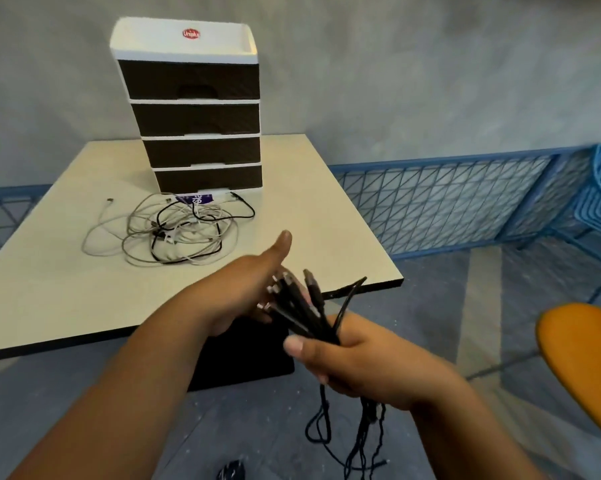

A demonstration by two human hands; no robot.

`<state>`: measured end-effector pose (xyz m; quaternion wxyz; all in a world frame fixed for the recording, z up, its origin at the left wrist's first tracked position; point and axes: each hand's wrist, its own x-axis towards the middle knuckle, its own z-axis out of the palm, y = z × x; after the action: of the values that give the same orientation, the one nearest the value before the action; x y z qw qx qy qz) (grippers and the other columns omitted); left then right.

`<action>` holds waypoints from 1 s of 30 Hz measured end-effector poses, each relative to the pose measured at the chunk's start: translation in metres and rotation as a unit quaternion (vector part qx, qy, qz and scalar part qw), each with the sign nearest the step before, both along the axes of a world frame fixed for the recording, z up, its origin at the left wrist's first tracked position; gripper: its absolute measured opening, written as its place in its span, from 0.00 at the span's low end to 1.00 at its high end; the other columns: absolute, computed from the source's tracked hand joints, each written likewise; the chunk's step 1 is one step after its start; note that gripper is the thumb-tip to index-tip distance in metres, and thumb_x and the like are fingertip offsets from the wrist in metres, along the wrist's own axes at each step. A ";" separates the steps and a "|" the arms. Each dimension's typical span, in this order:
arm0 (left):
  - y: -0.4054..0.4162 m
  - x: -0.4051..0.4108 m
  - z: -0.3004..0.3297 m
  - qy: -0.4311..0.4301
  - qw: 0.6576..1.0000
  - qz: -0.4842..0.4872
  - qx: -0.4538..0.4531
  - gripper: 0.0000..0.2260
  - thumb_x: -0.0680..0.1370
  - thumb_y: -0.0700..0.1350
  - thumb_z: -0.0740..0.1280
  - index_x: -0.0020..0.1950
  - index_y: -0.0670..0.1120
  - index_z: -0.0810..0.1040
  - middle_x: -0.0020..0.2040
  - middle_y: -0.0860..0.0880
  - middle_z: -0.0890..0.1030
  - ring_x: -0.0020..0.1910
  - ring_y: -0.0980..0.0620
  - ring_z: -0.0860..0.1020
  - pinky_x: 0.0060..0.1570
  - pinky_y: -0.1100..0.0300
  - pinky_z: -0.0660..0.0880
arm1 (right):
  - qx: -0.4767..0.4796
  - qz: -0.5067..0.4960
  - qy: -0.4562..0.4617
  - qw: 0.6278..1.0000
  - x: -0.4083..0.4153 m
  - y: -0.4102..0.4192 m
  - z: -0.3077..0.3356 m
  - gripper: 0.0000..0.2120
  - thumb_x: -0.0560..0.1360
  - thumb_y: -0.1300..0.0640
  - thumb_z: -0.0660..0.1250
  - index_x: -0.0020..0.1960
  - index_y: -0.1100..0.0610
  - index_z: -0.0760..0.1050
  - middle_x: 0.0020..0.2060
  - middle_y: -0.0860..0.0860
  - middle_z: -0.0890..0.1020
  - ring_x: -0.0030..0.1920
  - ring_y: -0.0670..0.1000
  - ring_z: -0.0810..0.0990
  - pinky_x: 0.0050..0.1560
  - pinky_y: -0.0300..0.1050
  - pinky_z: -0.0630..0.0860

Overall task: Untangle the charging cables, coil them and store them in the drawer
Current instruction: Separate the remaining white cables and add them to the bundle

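My right hand [347, 362] grips a bundle of black charging cables [302, 303] off the table's near right corner. Their plug ends stick up and their long tails hang down toward the floor. My left hand [254, 285] lies flat with its fingers straight, its palm side against the plug ends. A tangled heap of white, grey and black cables [174, 230] lies on the table in front of the drawer unit [195, 116]. That unit is white with dark brown drawers, all closed.
The cream table [84, 289] has a dark edge and a black base beneath it. A purple label lies by the unit's foot. A blue lattice fence [448, 199] runs behind, and an orange chair seat [583, 362] stands at the right. A dark object lies on the floor.
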<state>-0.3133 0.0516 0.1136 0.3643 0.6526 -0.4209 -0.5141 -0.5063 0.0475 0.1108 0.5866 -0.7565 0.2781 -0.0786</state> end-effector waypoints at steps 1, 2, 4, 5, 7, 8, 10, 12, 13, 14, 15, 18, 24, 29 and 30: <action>-0.001 -0.001 -0.006 0.083 0.994 -0.044 0.061 0.34 0.76 0.69 0.56 0.41 0.39 0.83 0.41 0.39 0.83 0.40 0.43 0.81 0.47 0.51 0.75 | 0.004 0.020 -0.014 1.000 0.000 0.003 0.001 0.05 0.78 0.46 0.66 0.43 0.39 0.76 0.34 0.39 0.76 0.29 0.41 0.71 0.32 0.36 0.68; -0.002 -0.003 -0.014 0.155 0.978 -0.096 0.102 0.38 0.75 0.71 0.56 0.48 0.34 0.81 0.46 0.33 0.81 0.43 0.41 0.80 0.50 0.48 0.75 | 0.001 0.040 -0.018 0.999 -0.001 0.006 0.001 0.10 0.79 0.48 0.66 0.51 0.31 0.74 0.40 0.31 0.77 0.34 0.36 0.73 0.35 0.31 0.68; -0.004 -0.011 -0.024 0.242 0.944 -0.182 0.129 0.43 0.75 0.71 0.53 0.61 0.31 0.76 0.55 0.31 0.79 0.50 0.40 0.80 0.53 0.48 0.77 | -0.023 0.072 -0.001 0.997 -0.002 0.011 0.003 0.15 0.79 0.50 0.65 0.61 0.32 0.70 0.45 0.24 0.75 0.43 0.32 0.75 0.41 0.27 0.70; -0.005 -0.017 -0.022 0.276 0.933 -0.198 0.121 0.41 0.76 0.70 0.51 0.63 0.33 0.76 0.55 0.34 0.80 0.51 0.41 0.81 0.51 0.51 0.78 | -0.040 0.085 0.023 0.995 -0.003 0.012 0.002 0.10 0.79 0.50 0.65 0.58 0.38 0.74 0.41 0.28 0.77 0.42 0.33 0.76 0.42 0.28 0.70; -0.007 -0.026 -0.009 0.334 0.920 -0.187 0.084 0.35 0.77 0.65 0.51 0.61 0.36 0.78 0.51 0.40 0.84 0.48 0.46 0.83 0.45 0.56 0.80 | -0.056 0.101 0.048 0.992 -0.001 0.015 0.002 0.09 0.79 0.48 0.65 0.43 0.50 0.77 0.29 0.40 0.77 0.33 0.38 0.75 0.40 0.34 0.71; -0.007 -0.027 0.000 0.353 0.918 -0.170 0.061 0.31 0.78 0.62 0.53 0.58 0.37 0.79 0.47 0.43 0.85 0.45 0.49 0.84 0.42 0.58 0.80 | -0.058 0.102 0.056 0.991 -0.002 0.017 0.002 0.14 0.79 0.46 0.65 0.38 0.52 0.76 0.27 0.43 0.75 0.30 0.40 0.73 0.38 0.37 0.71; -0.004 -0.024 0.017 0.371 0.919 -0.131 0.014 0.23 0.78 0.57 0.57 0.54 0.40 0.81 0.38 0.48 0.82 0.39 0.52 0.82 0.39 0.60 0.79 | -0.057 0.092 0.059 0.992 -0.002 0.015 -0.004 0.17 0.78 0.45 0.65 0.35 0.53 0.74 0.26 0.45 0.73 0.28 0.41 0.72 0.34 0.35 0.70; 0.000 -0.021 0.036 0.342 0.933 -0.107 -0.037 0.16 0.79 0.52 0.59 0.50 0.42 0.79 0.30 0.51 0.75 0.34 0.53 0.79 0.37 0.61 0.77 | -0.039 0.073 0.049 0.995 -0.005 0.012 -0.010 0.17 0.78 0.43 0.65 0.35 0.51 0.72 0.26 0.45 0.73 0.27 0.40 0.71 0.31 0.33 0.68; 0.002 -0.020 0.044 0.311 0.943 -0.094 -0.066 0.14 0.80 0.51 0.58 0.49 0.42 0.78 0.28 0.51 0.71 0.31 0.53 0.76 0.36 0.61 0.76 | -0.015 0.057 0.034 0.998 -0.007 0.011 -0.013 0.17 0.77 0.42 0.66 0.35 0.51 0.72 0.26 0.45 0.72 0.26 0.41 0.69 0.30 0.34 0.66; 0.005 -0.021 0.051 0.283 0.951 -0.079 -0.097 0.13 0.81 0.50 0.57 0.48 0.42 0.77 0.27 0.51 0.67 0.29 0.53 0.73 0.34 0.61 0.74 | 0.015 0.037 0.010 0.999 -0.008 0.011 -0.016 0.17 0.75 0.41 0.68 0.36 0.50 0.72 0.26 0.45 0.71 0.26 0.43 0.67 0.28 0.36 0.64; 0.008 -0.022 0.056 0.266 0.954 -0.063 -0.127 0.13 0.82 0.49 0.56 0.49 0.42 0.76 0.26 0.51 0.64 0.26 0.54 0.69 0.32 0.61 0.72 | 0.053 0.010 -0.025 0.998 -0.009 0.010 -0.020 0.16 0.73 0.40 0.70 0.37 0.50 0.72 0.26 0.45 0.68 0.25 0.45 0.65 0.26 0.38 0.62; 0.018 -0.025 0.066 0.261 0.947 -0.016 -0.190 0.13 0.84 0.48 0.53 0.55 0.43 0.74 0.26 0.52 0.57 0.23 0.56 0.57 0.25 0.62 0.59 | 0.127 -0.073 -0.132 0.980 -0.008 0.008 -0.024 0.16 0.68 0.44 0.73 0.47 0.55 0.76 0.25 0.46 0.66 0.24 0.46 0.60 0.24 0.39 0.58; 0.041 -0.044 0.046 0.156 0.967 -0.013 -0.202 0.15 0.82 0.56 0.52 0.47 0.48 0.71 0.27 0.52 0.60 0.23 0.56 0.56 0.24 0.65 0.54 | 0.180 -0.239 -0.294 0.908 -0.005 -0.001 -0.013 0.29 0.63 0.38 0.77 0.52 0.60 0.80 0.24 0.46 0.62 0.23 0.46 0.57 0.24 0.39 0.56; 0.045 -0.074 0.019 0.002 0.964 -0.011 -0.266 0.14 0.82 0.56 0.53 0.43 0.53 0.73 0.29 0.55 0.66 0.27 0.57 0.63 0.27 0.65 0.62 | 0.137 -0.290 -0.337 0.885 0.002 0.000 0.004 0.28 0.66 0.37 0.74 0.51 0.60 0.78 0.23 0.47 0.64 0.23 0.45 0.60 0.23 0.39 0.59; 0.044 -0.077 0.015 -0.033 0.958 -0.010 -0.285 0.13 0.81 0.57 0.53 0.47 0.56 0.75 0.29 0.56 0.69 0.27 0.58 0.65 0.29 0.64 0.64 | 0.130 -0.307 -0.343 0.878 0.003 0.002 0.007 0.24 0.68 0.40 0.73 0.49 0.60 0.77 0.22 0.46 0.66 0.21 0.44 0.63 0.22 0.37 0.62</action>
<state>-0.3904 0.0956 0.1284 0.5159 0.5341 -0.5679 -0.3551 -0.5033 0.0491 0.1181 0.6852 -0.4756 0.2849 -0.4725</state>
